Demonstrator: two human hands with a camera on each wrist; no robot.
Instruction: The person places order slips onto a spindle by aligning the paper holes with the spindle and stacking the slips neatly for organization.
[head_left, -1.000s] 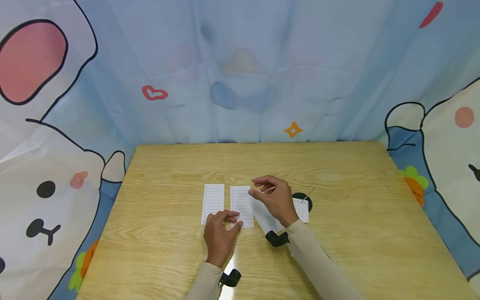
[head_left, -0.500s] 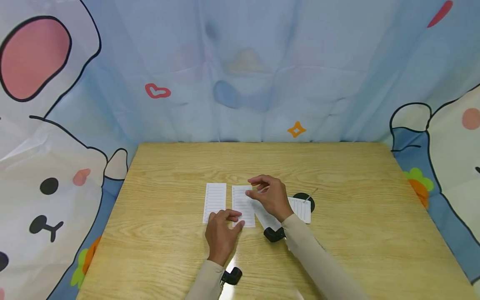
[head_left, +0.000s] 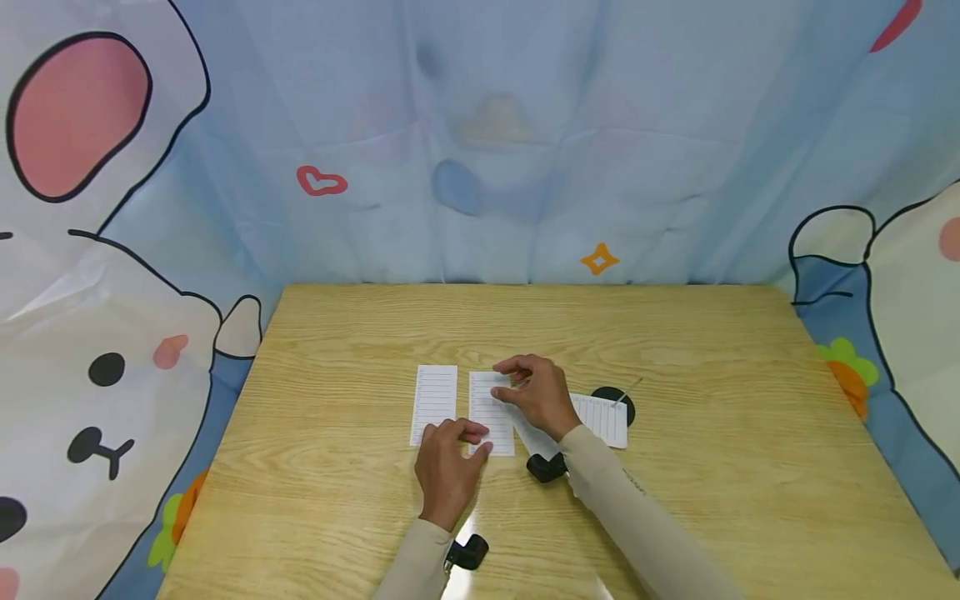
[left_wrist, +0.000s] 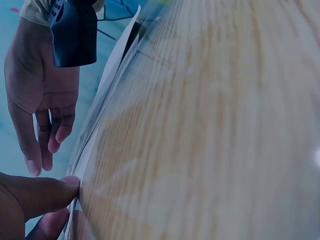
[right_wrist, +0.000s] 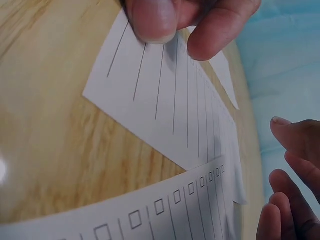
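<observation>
In the head view, my left hand (head_left: 447,471) rests thumb and fingers on the lower part of a white ruled card (head_left: 480,408). My right wrist view shows that thumb (right_wrist: 155,20) touching the card near its edge. My right hand (head_left: 536,396) hovers just right of that card's top, thumb and fingers bent and apart, with nothing visible between them. Beneath it lies a tilted white card (head_left: 534,437), partly hidden by the hand and sleeve. Another ruled card (head_left: 602,421), turned sideways, is to its right. A further ruled card (head_left: 435,396) lies at the left.
A black round thing (head_left: 627,408) with a thin stick (head_left: 630,390) lies partly under the sideways card. The wooden table (head_left: 337,500) reaches back to a cartoon-print curtain (head_left: 510,100). Each wrist wears a black camera.
My right hand has shifted slightly left relative to the cards, and more of the sideways card shows. My left hand stays on the same card. The head view has turned slightly left.
</observation>
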